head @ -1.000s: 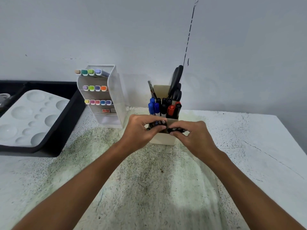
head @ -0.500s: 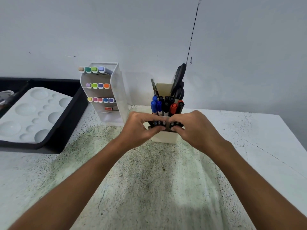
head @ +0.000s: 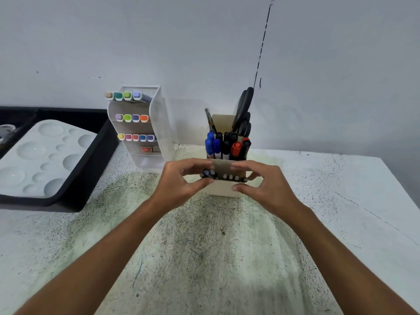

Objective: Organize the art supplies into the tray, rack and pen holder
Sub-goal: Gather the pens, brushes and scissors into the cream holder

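Head view: left hand (head: 181, 180) pinches one end of the pens (head: 223, 176) in the pen holder (head: 223, 189) front pocket; right hand (head: 263, 185) fingers curl by the other end, grip unclear. Likely evening the row; next, release gently. Speckled white surface (head: 204, 258), rack (head: 138, 128) and tray (head: 95, 178) left, grey wall behind

1. The table (head: 227, 258) looks rough and dull, speckled with dark dots and green stains.
2. The pen holder (head: 223, 189) looks like smooth, cream plastic.
3. The marker rack (head: 156, 123) is pale plastic you can partly see through.
4. The paint palette (head: 41, 155) is shiny white plastic.
5. The tray (head: 100, 160) is dull black.
6. The scissors (head: 244, 112) have smooth black handles.
7. The wall (head: 341, 76) is flat and matt.
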`<state>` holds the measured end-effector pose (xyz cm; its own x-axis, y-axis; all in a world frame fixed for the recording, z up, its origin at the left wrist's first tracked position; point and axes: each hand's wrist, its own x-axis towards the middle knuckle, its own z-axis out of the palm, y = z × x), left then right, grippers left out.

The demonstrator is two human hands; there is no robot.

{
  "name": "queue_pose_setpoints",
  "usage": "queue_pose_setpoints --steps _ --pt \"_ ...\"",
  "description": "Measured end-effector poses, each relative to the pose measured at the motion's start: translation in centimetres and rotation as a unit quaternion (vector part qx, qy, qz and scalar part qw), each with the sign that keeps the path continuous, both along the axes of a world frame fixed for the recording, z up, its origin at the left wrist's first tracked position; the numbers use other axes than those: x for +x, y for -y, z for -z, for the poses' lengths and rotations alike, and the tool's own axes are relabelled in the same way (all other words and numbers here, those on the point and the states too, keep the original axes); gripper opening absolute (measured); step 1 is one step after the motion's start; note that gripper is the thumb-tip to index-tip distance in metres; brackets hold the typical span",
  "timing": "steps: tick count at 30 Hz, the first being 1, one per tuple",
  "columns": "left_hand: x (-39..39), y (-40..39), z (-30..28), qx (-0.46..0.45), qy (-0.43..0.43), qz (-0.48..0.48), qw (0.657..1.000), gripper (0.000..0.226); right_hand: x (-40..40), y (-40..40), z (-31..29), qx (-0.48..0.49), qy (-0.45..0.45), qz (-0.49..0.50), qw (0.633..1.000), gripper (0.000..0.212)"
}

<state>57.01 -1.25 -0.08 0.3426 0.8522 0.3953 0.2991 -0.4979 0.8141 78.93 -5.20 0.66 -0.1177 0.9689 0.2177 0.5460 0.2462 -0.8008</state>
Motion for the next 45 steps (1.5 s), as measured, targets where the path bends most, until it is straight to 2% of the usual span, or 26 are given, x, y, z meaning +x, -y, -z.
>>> queue_pose_setpoints --steps 4,10,15,19,22,26,30,35,41,45 --pt "0.7 0.3 0.3 0.012 -0.011 0.007 1.0 0.029 -0.5 -0.2 0.6 -0.002 -0.023 0.003 1.0 0.05" --pt "0.8 0.2 0.7 0.021 -0.007 0.013 1.0 0.045 -0.6 -0.3 1.5 -0.005 -0.053 -0.003 0.999 0.045" --pt "0.7 0.0 0.6 0.023 -0.013 0.023 0.999 0.031 -0.9 -0.5 1.8 -0.003 -0.071 -0.008 0.997 0.042" --pt "0.8 -0.1 0.1 0.04 -0.014 0.04 0.998 0.039 -1.3 -0.5 1.7 0.011 -0.084 -0.033 0.996 0.045" --pt "0.9 -0.2 0.1 0.04 -0.018 0.054 0.998 0.031 -1.4 -0.7 1.8 0.01 -0.089 -0.033 0.995 0.035" --pt "0.9 -0.3 0.1 0.042 -0.012 0.062 0.997 0.026 -1.5 -0.9 2.0 0.026 -0.062 -0.028 0.997 0.025" --pt "1.1 -0.4 0.1 0.058 -0.018 0.058 0.996 0.032 -1.7 -0.9 2.0 0.037 -0.045 -0.022 0.998 0.027" --pt "1.2 -0.6 0.3 0.11 -0.033 0.051 0.992 0.025 -2.0 -0.9 2.1 0.071 -0.011 0.005 0.997 0.025" --pt "1.0 -0.7 0.1 0.15 -0.048 0.049 0.986 0.022 -1.8 -1.1 1.9 0.118 0.038 -0.01 0.992 0.024" --pt "0.9 -0.8 0.3 0.135 -0.045 0.053 0.988 0.022 -1.7 -1.2 2.0 0.111 0.047 -0.015 0.993 0.025"
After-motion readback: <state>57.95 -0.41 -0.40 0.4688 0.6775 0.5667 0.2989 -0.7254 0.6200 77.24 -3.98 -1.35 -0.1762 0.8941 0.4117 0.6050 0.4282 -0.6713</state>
